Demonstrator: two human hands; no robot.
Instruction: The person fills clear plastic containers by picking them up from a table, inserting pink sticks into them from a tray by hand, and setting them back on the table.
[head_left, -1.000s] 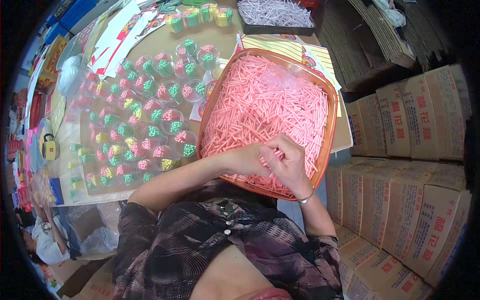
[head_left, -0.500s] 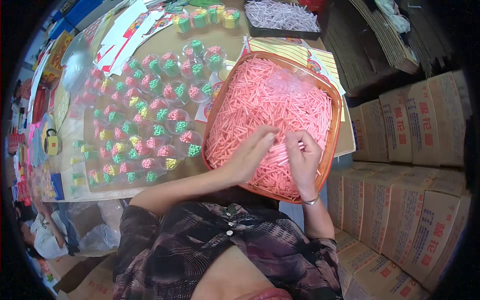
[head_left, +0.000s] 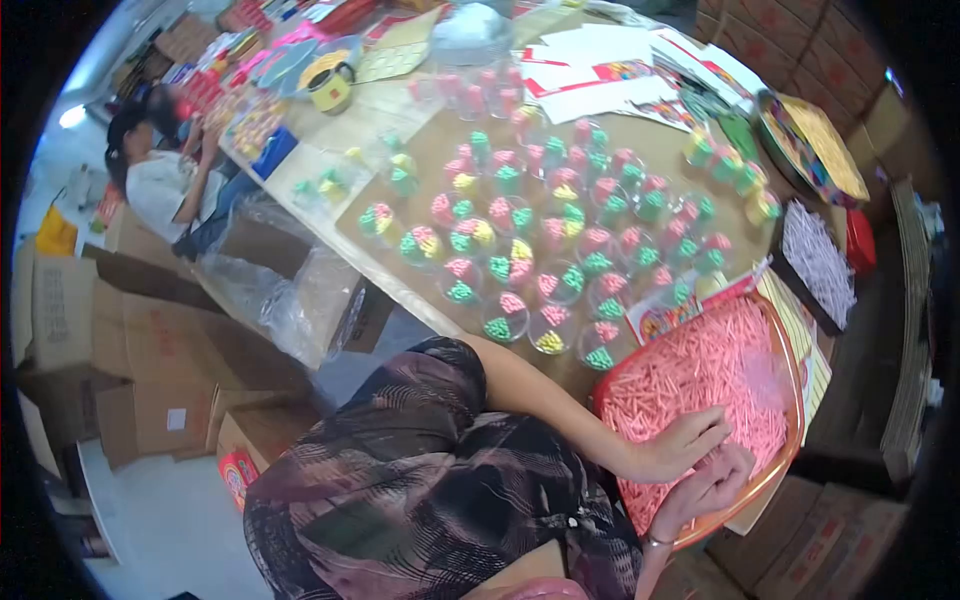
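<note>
An orange-rimmed tub (head_left: 797, 425) holds a heap of short pink sticks (head_left: 690, 365), with a crumpled clear plastic bag (head_left: 765, 380) lying on them. Over the near part of the heap, my left hand (head_left: 680, 447) is closed, its fingers bent together. Just below it and very close is my right hand (head_left: 712, 488), a band at its wrist, its fingers curled too. What lies between the fingers of either hand is hidden. Left of the tub stand many clear cups (head_left: 505, 316) of pink, green and yellow pieces.
A black tray (head_left: 795, 275) of pale purple sticks sits beyond the tub. Printed cards (head_left: 600, 75) and a yellow mug-shaped container (head_left: 330, 90) lie farther back. Left, another person (head_left: 170, 185) sits beside the table, near open cardboard boxes (head_left: 190, 360) and clear plastic sheeting (head_left: 265, 275).
The view has swung left, bringing the seated person and floor boxes into fuller sight. The tub now appears lower right. My hands have come closer together, still over the pink sticks.
</note>
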